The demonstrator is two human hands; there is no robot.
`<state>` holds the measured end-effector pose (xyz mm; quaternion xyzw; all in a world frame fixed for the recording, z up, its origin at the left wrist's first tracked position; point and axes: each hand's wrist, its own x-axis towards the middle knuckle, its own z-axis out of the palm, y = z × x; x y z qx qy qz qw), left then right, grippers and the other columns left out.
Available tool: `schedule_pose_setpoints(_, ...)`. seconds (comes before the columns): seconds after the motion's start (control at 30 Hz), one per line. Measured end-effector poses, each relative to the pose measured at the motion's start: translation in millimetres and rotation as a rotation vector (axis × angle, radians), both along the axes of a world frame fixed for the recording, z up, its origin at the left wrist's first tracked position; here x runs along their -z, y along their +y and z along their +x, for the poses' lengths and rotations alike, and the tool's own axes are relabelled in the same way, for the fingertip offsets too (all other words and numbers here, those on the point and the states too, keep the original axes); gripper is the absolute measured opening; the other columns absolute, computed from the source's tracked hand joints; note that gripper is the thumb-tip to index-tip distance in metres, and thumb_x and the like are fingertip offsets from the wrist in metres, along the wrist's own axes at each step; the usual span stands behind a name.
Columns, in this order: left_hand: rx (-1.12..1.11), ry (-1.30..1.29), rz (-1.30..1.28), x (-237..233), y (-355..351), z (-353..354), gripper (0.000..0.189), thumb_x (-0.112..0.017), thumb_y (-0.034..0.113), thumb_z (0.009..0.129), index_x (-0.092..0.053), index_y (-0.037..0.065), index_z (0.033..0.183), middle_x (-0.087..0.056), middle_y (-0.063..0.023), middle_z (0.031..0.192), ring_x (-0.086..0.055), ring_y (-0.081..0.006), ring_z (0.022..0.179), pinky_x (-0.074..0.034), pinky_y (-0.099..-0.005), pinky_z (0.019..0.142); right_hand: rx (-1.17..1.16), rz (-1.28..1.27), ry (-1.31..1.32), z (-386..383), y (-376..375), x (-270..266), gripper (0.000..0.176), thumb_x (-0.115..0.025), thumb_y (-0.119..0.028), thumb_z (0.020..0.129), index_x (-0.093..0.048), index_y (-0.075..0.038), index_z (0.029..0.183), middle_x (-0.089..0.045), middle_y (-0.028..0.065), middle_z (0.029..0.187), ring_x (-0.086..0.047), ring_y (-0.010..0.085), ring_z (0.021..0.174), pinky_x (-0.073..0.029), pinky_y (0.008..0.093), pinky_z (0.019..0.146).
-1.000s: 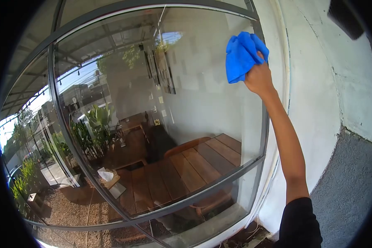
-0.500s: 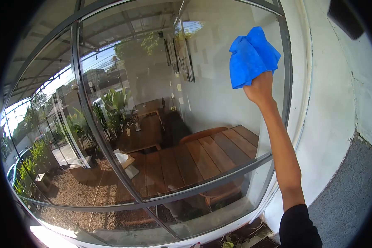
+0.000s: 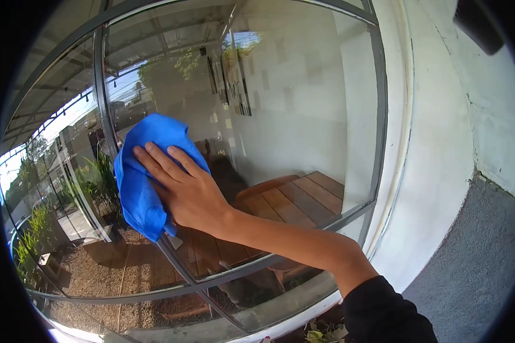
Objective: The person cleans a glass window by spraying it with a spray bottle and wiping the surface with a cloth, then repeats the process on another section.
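Note:
A blue cloth [image 3: 136, 191] lies spread against the large window pane [image 3: 297, 134], left of the pane's middle and overlapping the dark upright frame bar [image 3: 100, 80]. My right hand [image 3: 191, 200] presses it to the glass from above, fingers stretched out and slightly apart. The thumb is hidden, and part of the cloth hangs below the palm. A black sleeve [image 3: 386, 314] covers the upper arm at the lower right. My left hand is out of view.
A dark metal frame [image 3: 379, 114] edges the pane, with a white wall [image 3: 435, 114] on the right and a rough grey section [image 3: 469, 251] below. Through the glass stands a wooden table [image 3: 292, 200]. Plants [image 3: 320, 334] grow at the window's foot.
My right hand has swept the blue cloth from the pane's upper right down to its left side. The arm now reaches across the glass, and the view has shifted slightly.

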<state>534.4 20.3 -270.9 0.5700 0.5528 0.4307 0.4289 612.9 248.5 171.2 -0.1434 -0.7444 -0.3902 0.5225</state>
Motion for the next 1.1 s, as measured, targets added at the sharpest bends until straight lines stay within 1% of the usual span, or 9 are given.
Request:
schedule_pose_setpoints(0.2, -0.003, -0.243, -0.099, -19, -1, 11, 0.041, -0.070, 0.008, 0.085, -0.060, -0.003, 0.123, -0.069, -0.0109, 0.104, -0.063, -0.0180, 0.095, -0.052, -0.0339, 0.085, 0.253, 0.045, 0.109, 121, 15, -20, 0.045, -0.063, -0.013, 0.081, -0.057, -0.001, 0.125, -0.046, 0.0131, 0.145, -0.041, 0.0279, 0.136, -0.031, 0.0434, 0.110)
schedule_pose_setpoints(0.4, 0.009, -0.090, -0.062, 16, 11, 16, 0.041, -0.069, 0.008, 0.085, -0.059, -0.003, 0.124, -0.069, -0.0116, 0.105, -0.064, -0.0200, 0.093, -0.053, -0.0349, 0.083, 0.515, 0.074, 0.377, 302, 36, -11, 0.053, -0.071, -0.011, 0.073, -0.058, -0.003, 0.124, -0.049, 0.0174, 0.140, -0.047, 0.0356, 0.129, -0.038, 0.0484, 0.104)
schedule_pose_setpoints(0.47, -0.017, 0.001, -0.008, 16, 11, 20, 0.041, -0.069, 0.008, 0.085, -0.060, -0.002, 0.124, -0.069, -0.0121, 0.105, -0.065, -0.0206, 0.092, -0.053, -0.0350, 0.082, 0.757, 0.053, 0.405, 389, 70, 11, 0.052, -0.068, -0.013, 0.079, -0.054, -0.007, 0.129, -0.051, 0.0187, 0.137, -0.049, 0.0378, 0.125, -0.041, 0.0476, 0.101)
schedule_pose_setpoints(0.57, 0.009, -0.014, -0.068, 14, 11, 25, 0.042, -0.069, 0.010, 0.084, -0.060, 0.001, 0.124, -0.069, -0.0138, 0.106, -0.065, -0.0212, 0.094, -0.053, -0.0353, 0.083, 0.522, -0.170, 0.555, 434, 75, 19, 0.049, -0.062, -0.015, 0.086, -0.051, -0.007, 0.132, -0.053, 0.0197, 0.134, -0.052, 0.0386, 0.120, -0.043, 0.0456, 0.098)
schedule_pose_setpoints(0.63, 0.059, 0.463, 0.263, 24, 13, 25, 0.043, -0.069, 0.011, 0.084, -0.060, 0.002, 0.125, -0.069, -0.0150, 0.106, -0.065, -0.0207, 0.097, -0.052, -0.0356, 0.084, 0.575, -0.245, 0.637, 435, 83, 18, 0.041, -0.056, -0.017, 0.090, -0.053, -0.006, 0.129, -0.056, 0.0192, 0.128, -0.053, 0.0372, 0.118, -0.044, 0.0432, 0.095)
schedule_pose_setpoints(0.83, 0.107, 0.118, 0.401, 69, 12, 20, 0.045, -0.070, 0.010, 0.085, -0.058, 0.001, 0.127, -0.067, -0.0135, 0.113, -0.063, -0.0220, 0.101, -0.052, -0.0356, 0.087, 0.210, -0.099, 0.676, 334, 57, -7, 0.035, -0.060, -0.022, 0.088, -0.059, -0.007, 0.119, -0.059, 0.0160, 0.120, -0.056, 0.0348, 0.110, -0.044, 0.0432, 0.090)
schedule_pose_setpoints(1.0, 0.082, 0.044, 0.287, 82, 6, 13, 0.041, -0.068, 0.007, 0.086, -0.058, 0.001, 0.126, -0.065, -0.0135, 0.117, -0.062, -0.0201, 0.101, -0.051, -0.0349, 0.088, 0.200, 0.110, 0.538, 227, 54, -17, 0.031, -0.065, -0.024, 0.083, -0.064, -0.011, 0.111, -0.062, 0.0123, 0.112, -0.056, 0.0354, 0.106, -0.044, 0.0464, 0.086)
schedule_pose_setpoints(1.07, -0.018, -0.703, -0.174, 105, 6, 3, 0.038, -0.067, 0.008, 0.087, -0.059, 0.000, 0.124, -0.067, -0.0110, 0.112, -0.062, -0.0183, 0.096, -0.052, -0.0332, 0.085, 0.138, 0.072, 0.440, 165, 36, -23, 0.032, -0.066, -0.027, 0.082, -0.064, -0.013, 0.111, -0.063, 0.0109, 0.111, -0.056, 0.0356, 0.107, -0.042, 0.0489, 0.088)
schedule_pose_setpoints(1.1, -0.021, -0.698, -0.174, 89, 4, -4, 0.038, -0.067, 0.008, 0.087, -0.059, 0.000, 0.124, -0.067, -0.0110, 0.112, -0.062, -0.0183, 0.096, -0.052, -0.0332, 0.085, 0.058, 0.016, 0.407, 133, 29, -21, 0.033, -0.067, -0.029, 0.081, -0.064, -0.013, 0.110, -0.063, 0.0100, 0.111, -0.055, 0.0349, 0.108, -0.040, 0.0506, 0.091)
